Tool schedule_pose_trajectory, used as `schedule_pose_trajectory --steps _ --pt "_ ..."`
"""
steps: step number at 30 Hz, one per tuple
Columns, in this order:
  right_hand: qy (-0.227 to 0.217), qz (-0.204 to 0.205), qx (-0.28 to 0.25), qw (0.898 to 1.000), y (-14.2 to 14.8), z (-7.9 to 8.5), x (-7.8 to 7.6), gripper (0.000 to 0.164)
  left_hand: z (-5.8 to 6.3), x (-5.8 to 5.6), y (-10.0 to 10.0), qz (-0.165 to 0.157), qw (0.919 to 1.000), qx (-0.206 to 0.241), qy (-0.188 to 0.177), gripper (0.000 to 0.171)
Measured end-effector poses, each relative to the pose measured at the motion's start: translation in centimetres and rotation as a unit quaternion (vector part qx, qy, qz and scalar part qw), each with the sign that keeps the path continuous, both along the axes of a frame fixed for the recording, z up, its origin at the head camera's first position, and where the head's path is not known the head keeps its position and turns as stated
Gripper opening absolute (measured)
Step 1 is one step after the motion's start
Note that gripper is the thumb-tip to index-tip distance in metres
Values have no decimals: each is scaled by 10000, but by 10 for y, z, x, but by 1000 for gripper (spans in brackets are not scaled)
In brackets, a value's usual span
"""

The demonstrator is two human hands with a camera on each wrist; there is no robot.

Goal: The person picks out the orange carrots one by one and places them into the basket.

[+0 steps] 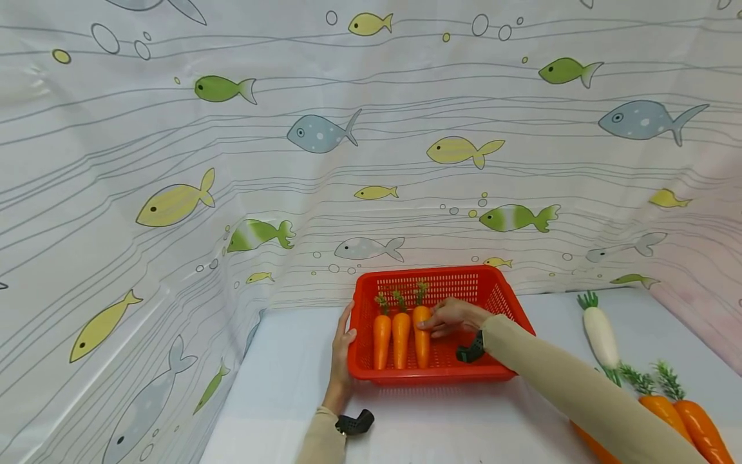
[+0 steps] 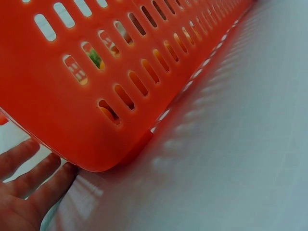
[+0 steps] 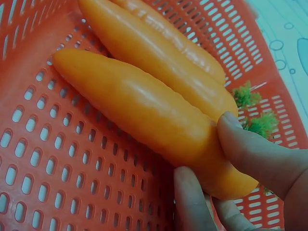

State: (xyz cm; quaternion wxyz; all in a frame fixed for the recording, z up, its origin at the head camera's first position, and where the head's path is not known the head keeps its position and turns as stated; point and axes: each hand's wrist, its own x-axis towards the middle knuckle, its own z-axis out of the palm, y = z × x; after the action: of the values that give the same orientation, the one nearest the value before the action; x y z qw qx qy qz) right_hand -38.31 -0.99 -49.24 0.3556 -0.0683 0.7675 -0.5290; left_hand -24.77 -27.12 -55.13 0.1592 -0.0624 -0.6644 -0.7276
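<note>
A red plastic basket [image 1: 440, 372] with slotted walls stands on the white table. Three orange carrots with green tops lie side by side in its left part: the left carrot [image 1: 381, 341], the middle carrot [image 1: 400, 341] and the right carrot [image 1: 422, 351]. My right hand [image 1: 455, 317] reaches over the basket's right side and grips the right carrot near its top, thumb on one side and fingers on the other, as the carrot [image 3: 130, 106] in the right wrist view shows. My left hand [image 1: 341, 351] touches the basket's left outer wall with extended fingers [image 2: 45, 185].
On the table right of the basket lie a white radish [image 1: 601, 335] with green leaves and several more carrots [image 1: 698, 422], partly hidden by my right sleeve [image 1: 556, 374]. A fish-patterned curtain [image 1: 371, 161] hangs behind and to both sides of the table.
</note>
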Motion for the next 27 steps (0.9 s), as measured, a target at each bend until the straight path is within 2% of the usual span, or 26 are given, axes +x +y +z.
schedule_pose_trajectory --steps 6,13,27 --pt "102 -81 24 9999 1 1 3 80 0 0 0 -6 10000 22 -36 65" --pt "311 35 -28 9995 -2 -1 4 80 1 1 0 12 10000 69 -19 66" --pt "503 146 460 9976 -4 3 6 74 0 1 -1 -21 10000 -5 25 65"
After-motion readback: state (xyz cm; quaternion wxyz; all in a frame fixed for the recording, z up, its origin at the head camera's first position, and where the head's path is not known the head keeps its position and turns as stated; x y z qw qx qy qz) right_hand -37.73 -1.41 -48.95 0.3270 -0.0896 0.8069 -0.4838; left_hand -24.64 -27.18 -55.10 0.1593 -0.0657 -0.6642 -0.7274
